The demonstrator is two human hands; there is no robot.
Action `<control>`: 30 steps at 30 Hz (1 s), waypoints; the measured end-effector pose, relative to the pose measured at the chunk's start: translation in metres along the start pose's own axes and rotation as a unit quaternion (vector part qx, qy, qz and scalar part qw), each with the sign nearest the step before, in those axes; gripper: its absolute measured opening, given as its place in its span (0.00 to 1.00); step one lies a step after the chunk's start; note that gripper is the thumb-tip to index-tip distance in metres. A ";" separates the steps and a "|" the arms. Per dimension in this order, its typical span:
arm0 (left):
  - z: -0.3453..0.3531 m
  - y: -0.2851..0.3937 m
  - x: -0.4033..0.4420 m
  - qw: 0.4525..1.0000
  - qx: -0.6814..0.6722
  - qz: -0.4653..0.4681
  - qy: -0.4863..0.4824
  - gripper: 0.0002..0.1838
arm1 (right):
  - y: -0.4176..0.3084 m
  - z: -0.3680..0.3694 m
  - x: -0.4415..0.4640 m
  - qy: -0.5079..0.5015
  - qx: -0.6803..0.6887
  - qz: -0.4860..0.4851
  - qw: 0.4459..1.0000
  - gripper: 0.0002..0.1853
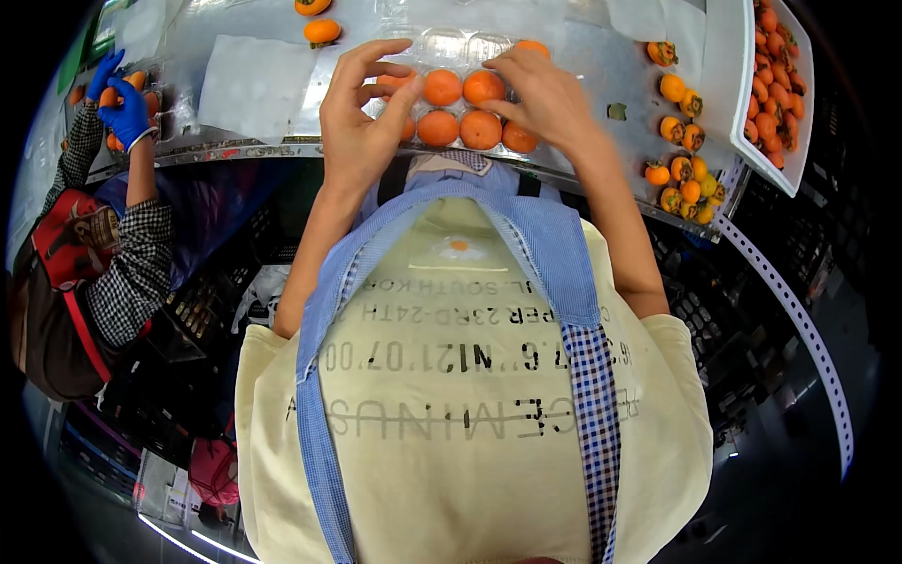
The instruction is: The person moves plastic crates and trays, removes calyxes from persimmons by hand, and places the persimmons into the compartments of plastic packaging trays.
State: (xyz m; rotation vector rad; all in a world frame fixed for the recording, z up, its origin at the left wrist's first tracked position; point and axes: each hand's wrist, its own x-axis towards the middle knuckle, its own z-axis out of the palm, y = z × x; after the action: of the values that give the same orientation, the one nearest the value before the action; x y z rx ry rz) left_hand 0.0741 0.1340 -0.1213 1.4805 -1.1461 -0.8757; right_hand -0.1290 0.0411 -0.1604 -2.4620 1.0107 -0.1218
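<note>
A clear plastic clamshell pack of orange persimmons sits in front of me at the table's near edge, its lid raised at the back. At the pack's left end is my left hand, fingers apart and curved, its thumb close to a partly hidden persimmon. Over the right side, my right hand has its fingertips and thumb at opposite edges of a back-row persimmon. Another persimmon shows behind that hand.
Loose persimmons lie to the right, near a white crate full of more. White sheets cover part of the metal table. At left, a co-worker's blue-gloved hands handle persimmons. Black crates stand below.
</note>
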 end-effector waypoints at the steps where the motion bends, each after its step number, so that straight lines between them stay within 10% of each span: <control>1: -0.001 -0.001 0.000 1.000 -0.002 -0.003 -0.007 0.16 | -0.002 0.006 0.001 0.012 -0.022 -0.005 1.000 0.21; 12: 0.001 -0.013 0.001 0.999 -0.029 -0.034 -0.028 0.13 | -0.004 0.012 0.009 0.005 -0.078 0.008 0.997 0.20; 18: 0.011 -0.020 0.001 0.961 -0.155 -0.193 -0.120 0.22 | -0.019 -0.014 -0.004 0.082 0.074 0.041 0.993 0.24; 21: 0.015 -0.004 0.005 0.858 -0.349 -0.323 -0.193 0.24 | -0.042 -0.034 -0.007 0.171 0.138 -0.029 0.975 0.24; 30: 0.017 0.011 0.003 0.833 -0.450 -0.259 -0.189 0.25 | -0.059 -0.030 -0.006 0.221 0.419 -0.032 0.880 0.21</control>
State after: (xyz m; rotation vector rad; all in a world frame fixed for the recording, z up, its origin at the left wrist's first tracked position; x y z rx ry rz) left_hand 0.0568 0.1259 -0.1144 0.8080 -0.4086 -1.8401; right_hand -0.1037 0.0699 -0.1064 -1.6748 0.7965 -0.9659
